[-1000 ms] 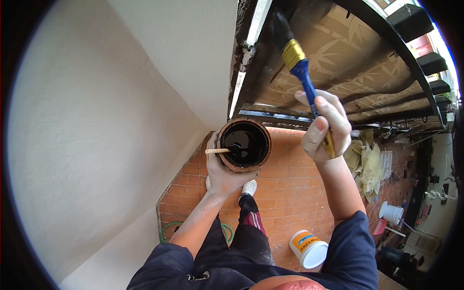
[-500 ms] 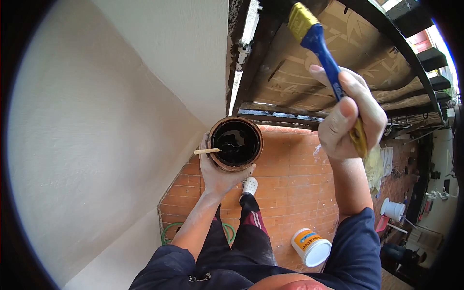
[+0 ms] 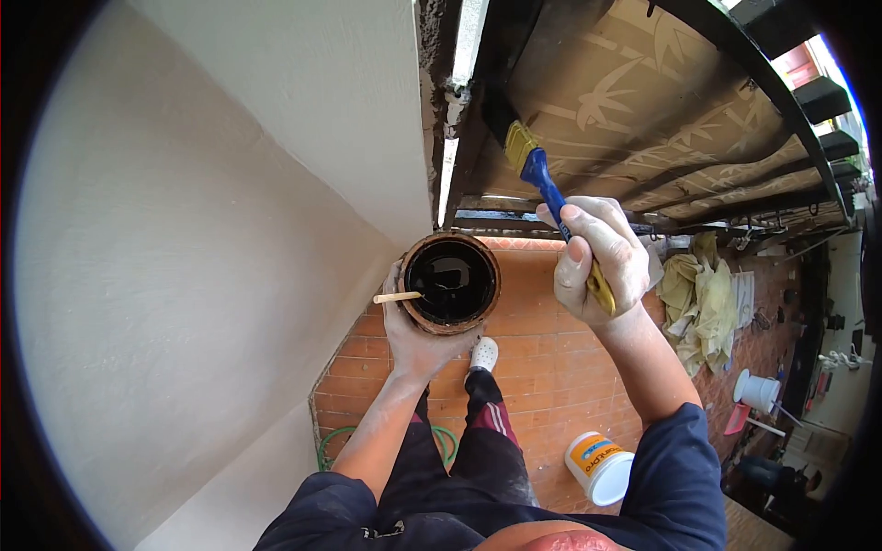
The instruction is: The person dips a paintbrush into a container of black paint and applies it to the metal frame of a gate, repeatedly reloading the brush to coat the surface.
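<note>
A round can of dark paint (image 3: 490,266) rests in my left hand (image 3: 415,344), whose fingers wrap round its side. Over the can's left rim a light wooden stick (image 3: 397,297) pokes out of the glossy black liquid. My right hand (image 3: 606,253) grips a blue-and-yellow paintbrush (image 3: 544,184) by its handle. The brush points up and left, its dark bristles overlapping the dark metal frame (image 3: 482,151) of a gate, near its left upright. Behind the bars is a tan sheet with a bamboo print (image 3: 634,101).
A pale wall (image 3: 211,230) fills the left side. On the orange tiled floor (image 3: 537,367) stand a white-and-orange paint bucket (image 3: 599,468) and, further right, a white pail (image 3: 756,391). Crumpled yellowish cloth (image 3: 703,298) lies at the right. A green hose (image 3: 447,445) coils behind my legs.
My right hand has brought the paintbrush down and to the left, its bristles now at the dark frame. The can in my left hand has hardly moved.
</note>
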`<state>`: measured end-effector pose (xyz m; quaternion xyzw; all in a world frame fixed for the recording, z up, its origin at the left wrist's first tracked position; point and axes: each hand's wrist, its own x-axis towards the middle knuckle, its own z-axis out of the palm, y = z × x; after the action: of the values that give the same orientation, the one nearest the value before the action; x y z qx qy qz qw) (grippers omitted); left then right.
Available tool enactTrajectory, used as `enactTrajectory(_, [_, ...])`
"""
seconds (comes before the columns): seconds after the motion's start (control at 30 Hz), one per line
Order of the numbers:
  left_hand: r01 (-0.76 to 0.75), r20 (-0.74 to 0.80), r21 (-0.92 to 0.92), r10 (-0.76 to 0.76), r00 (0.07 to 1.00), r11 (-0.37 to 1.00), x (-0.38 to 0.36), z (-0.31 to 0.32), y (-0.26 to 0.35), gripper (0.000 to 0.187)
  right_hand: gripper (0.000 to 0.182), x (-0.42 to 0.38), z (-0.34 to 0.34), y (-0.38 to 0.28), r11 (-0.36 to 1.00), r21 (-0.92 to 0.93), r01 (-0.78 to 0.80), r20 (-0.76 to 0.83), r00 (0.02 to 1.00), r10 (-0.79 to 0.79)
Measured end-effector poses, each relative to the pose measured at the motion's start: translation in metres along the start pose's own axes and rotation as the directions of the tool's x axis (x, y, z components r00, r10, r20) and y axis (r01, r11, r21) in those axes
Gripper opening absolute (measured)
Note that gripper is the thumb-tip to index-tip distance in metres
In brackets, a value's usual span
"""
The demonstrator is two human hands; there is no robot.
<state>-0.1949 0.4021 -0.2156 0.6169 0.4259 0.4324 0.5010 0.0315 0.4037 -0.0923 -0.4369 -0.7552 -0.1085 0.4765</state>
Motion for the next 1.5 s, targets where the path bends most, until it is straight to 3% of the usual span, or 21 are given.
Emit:
enactTrajectory(0.1, [-0.021, -0.031, -0.011, 0.021, 0.999, 1.000, -0.004, 0.001, -0.003, 0.104, 0.032, 0.014, -0.010, -0.007, 1.000, 0.027, -0.004, -0.004, 1.000, 0.004])
enactTrajectory(0.23, [-0.024, -0.034, 0.064, 0.026, 0.999, 0.998, -0.010, 0.003, -0.002, 0.108, 0.028, 0.050, -0.015, 0.002, 0.998, -0.033, 0.051, -0.145, 0.988, -0.055])
enactTrajectory(0.4, [0.049, 0.003, 0.005, -0.049, 0.999, 0.999, -0.018, 0.008, -0.005, 0.115, 0.018, 0.075, -0.036, -0.002, 0.979, -0.124, 0.162, -0.190, 0.964, -0.183])
enactTrajectory(0.47, [0.067, 0.006, -0.045, -0.066, 0.998, 0.997, -0.020, 0.011, -0.007, 0.116, 0.039, 0.076, -0.050, -0.018, 0.970, -0.218, 0.103, -0.002, 0.994, -0.106])
enactTrajectory(0.53, [0.084, 0.008, -0.092, -0.083, 0.996, 0.992, -0.020, 0.010, -0.007, 0.117, 0.041, 0.072, -0.049, -0.021, 0.977, -0.197, 0.082, 0.002, 0.997, -0.083])
enactTrajectory(0.6, [0.030, -0.001, 0.091, -0.030, 1.000, 0.995, -0.020, 0.008, -0.004, 0.115, 0.040, 0.061, -0.041, -0.014, 0.981, -0.191, 0.045, -0.030, 0.998, -0.052])
enactTrajectory(0.63, [0.028, 0.002, 0.097, -0.028, 1.000, 0.995, -0.020, 0.008, -0.004, 0.115, 0.040, 0.055, -0.036, -0.014, 0.976, -0.218, 0.011, -0.003, 1.000, -0.012])
enactTrajectory(0.73, [-0.005, 0.007, 0.093, 0.004, 1.000, 0.996, -0.016, 0.010, -0.003, 0.114, 0.028, 0.029, -0.009, 0.004, 0.993, -0.032, 0.114, -0.168, 0.979, -0.118])
enactTrajectory(0.8, [0.022, 0.002, 0.056, -0.022, 1.000, 0.998, -0.014, 0.011, 0.001, 0.113, 0.030, 0.019, -0.006, -0.001, 0.998, 0.010, 0.056, -0.115, 0.992, -0.054])
enactTrajectory(0.93, [0.014, 0.020, 0.016, -0.014, 1.000, 1.000, -0.012, 0.011, 0.005, 0.113, 0.031, 0.023, -0.014, -0.008, 1.000, 0.002, -0.005, -0.082, 0.997, 0.005])
enactTrajectory(1.0, [0.023, 0.004, 0.023, -0.023, 1.000, 0.999, -0.016, 0.012, -0.002, 0.115, 0.029, 0.034, -0.015, 0.002, 0.998, -0.019, 0.064, -0.160, 0.985, -0.066])
enactTrajectory(1.07, [0.034, 0.004, 0.030, -0.034, 0.999, 0.999, -0.019, 0.014, -0.003, 0.117, 0.025, 0.049, -0.027, 0.005, 0.994, -0.076, 0.078, -0.080, 0.993, -0.084])
enactTrajectory(1.13, [0.044, 0.001, 0.035, -0.044, 0.999, 0.998, -0.021, 0.016, -0.004, 0.119, 0.030, 0.061, -0.032, 0.009, 0.988, -0.091, 0.128, -0.141, 0.980, -0.140])
enactTrajectory(1.17, [0.047, 0.011, 0.054, -0.047, 0.999, 0.997, -0.022, 0.017, -0.004, 0.121, 0.035, 0.070, -0.047, -0.001, 0.987, -0.148, 0.066, -0.037, 0.997, -0.073])
enactTrajectory(1.27, [0.055, 0.015, 0.071, -0.056, 0.998, 0.996, -0.026, 0.019, -0.003, 0.122, 0.041, 0.072, -0.053, -0.002, 0.984, -0.139, 0.110, -0.073, 0.990, -0.121])
enactTrajectory(1.33, [0.062, 0.004, 0.072, -0.062, 0.998, 0.995, -0.027, 0.020, -0.001, 0.121, 0.017, 0.062, -0.039, -0.001, 0.992, -0.073, 0.100, -0.195, 0.974, -0.113])
enactTrajectory(1.43, [-0.006, 0.017, 0.143, 0.004, 1.000, 0.990, -0.025, 0.020, 0.001, 0.120, 0.027, 0.032, -0.012, 0.015, 0.992, -0.023, 0.125, -0.195, 0.972, -0.127])
enactTrajectory(1.5, [0.031, 0.019, 0.061, -0.032, 0.999, 0.998, -0.025, 0.023, -0.003, 0.120, 0.032, 0.010, 0.000, 0.021, 0.998, -0.017, 0.068, -0.128, 0.989, -0.070])
